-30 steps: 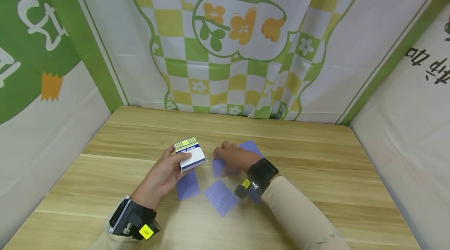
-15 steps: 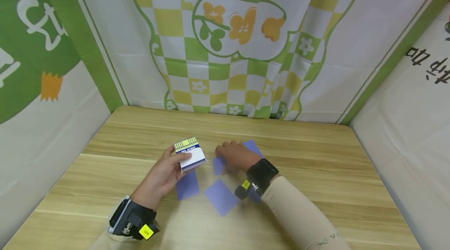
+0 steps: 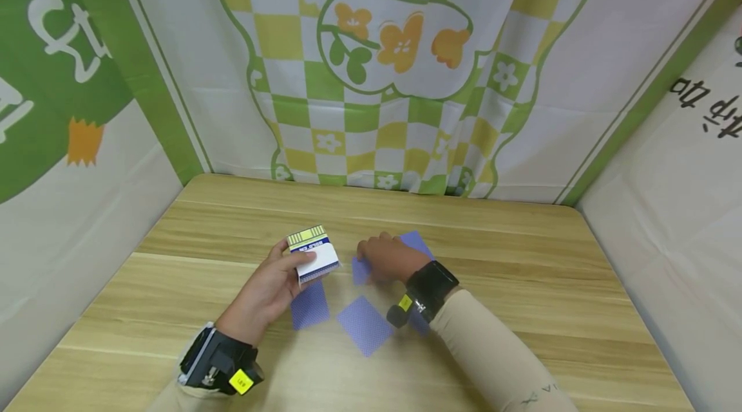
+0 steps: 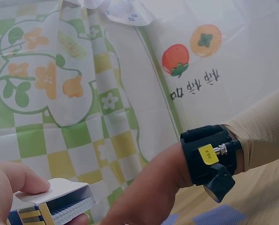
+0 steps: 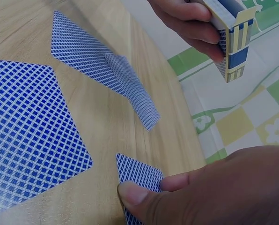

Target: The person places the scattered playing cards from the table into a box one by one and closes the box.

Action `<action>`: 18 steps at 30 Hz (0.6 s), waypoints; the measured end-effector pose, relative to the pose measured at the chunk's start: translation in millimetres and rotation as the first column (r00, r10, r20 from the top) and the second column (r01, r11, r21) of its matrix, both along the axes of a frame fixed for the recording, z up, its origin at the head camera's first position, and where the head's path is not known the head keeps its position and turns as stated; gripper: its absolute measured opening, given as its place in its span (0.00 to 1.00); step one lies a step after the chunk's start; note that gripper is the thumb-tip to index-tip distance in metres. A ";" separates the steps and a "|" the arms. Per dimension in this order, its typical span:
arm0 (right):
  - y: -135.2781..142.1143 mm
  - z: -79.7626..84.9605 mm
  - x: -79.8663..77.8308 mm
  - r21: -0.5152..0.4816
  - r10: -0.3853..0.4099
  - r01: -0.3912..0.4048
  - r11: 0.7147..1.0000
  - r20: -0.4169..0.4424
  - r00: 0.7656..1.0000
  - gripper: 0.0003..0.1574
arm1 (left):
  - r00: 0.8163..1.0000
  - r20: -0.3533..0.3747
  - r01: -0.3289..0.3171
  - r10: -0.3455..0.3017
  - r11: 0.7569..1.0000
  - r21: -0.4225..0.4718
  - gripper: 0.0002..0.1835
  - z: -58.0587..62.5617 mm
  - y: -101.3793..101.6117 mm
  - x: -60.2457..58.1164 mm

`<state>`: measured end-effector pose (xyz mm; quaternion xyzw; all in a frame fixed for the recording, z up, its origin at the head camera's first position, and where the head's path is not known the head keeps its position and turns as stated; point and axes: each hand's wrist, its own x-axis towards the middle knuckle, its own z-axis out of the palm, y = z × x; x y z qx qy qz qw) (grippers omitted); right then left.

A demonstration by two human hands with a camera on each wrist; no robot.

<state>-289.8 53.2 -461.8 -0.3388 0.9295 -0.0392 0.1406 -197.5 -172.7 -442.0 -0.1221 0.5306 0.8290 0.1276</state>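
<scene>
My left hand (image 3: pixel 268 293) grips a playing card box (image 3: pixel 321 261), its thumb across the white flap. In the left wrist view the box's near end is open, and a stack of cards (image 4: pixel 74 212) shows inside. My right hand (image 3: pixel 397 259) is low over the table. In the right wrist view its thumb and a finger pinch a blue-checked playing card (image 5: pixel 138 169) by its edges. Other cards lie back up: one card (image 3: pixel 310 307) below the left hand, another card (image 3: pixel 365 326) in the middle, and a card (image 3: pixel 415 241) partly hidden behind the right hand.
A further card (image 3: pixel 418 322) shows partly beneath the right wrist strap (image 3: pixel 431 286). The wooden table (image 3: pixel 522 257) meets a printed curtain (image 3: pixel 382 141) at its back edge and cloth walls at both sides.
My right hand has shifted slightly to the right, and the card at it has moved a little the same way. The left hand and the card box stay in place.
</scene>
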 end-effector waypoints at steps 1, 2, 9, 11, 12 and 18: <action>0.0 -0.7 -0.2 0.003 -0.003 0.003 1.000 -0.007 1.000 0.32 | 1.000 0.001 0.002 -0.002 1.000 -0.004 0.45 -0.3 -0.1 -0.2; 0.0 -1.2 -0.3 0.007 -0.004 0.004 1.000 -0.015 1.000 0.32 | 1.000 0.004 0.000 0.000 1.000 -0.005 0.45 -0.7 0.0 -0.2; -1.2 -0.8 0.9 -0.007 0.001 -0.001 1.000 -0.037 0.999 0.34 | 1.000 0.001 0.001 -0.001 1.000 -0.001 0.45 -2.6 0.0 0.0; -1.5 -0.3 1.0 -0.012 0.002 -0.002 1.000 -0.034 0.999 0.35 | 1.000 -0.005 0.006 -0.006 1.000 0.004 0.46 -2.5 0.3 0.0; -1.5 0.1 1.0 -0.011 0.001 -0.001 1.000 -0.030 1.000 0.36 | 1.000 -0.007 0.006 -0.006 1.000 0.005 0.46 -2.3 0.6 0.0; -2.1 3.7 0.9 -0.004 -0.020 0.020 1.000 0.040 0.999 0.41 | 1.000 -0.004 0.002 -0.002 1.000 -0.003 0.45 -1.1 0.7 -0.1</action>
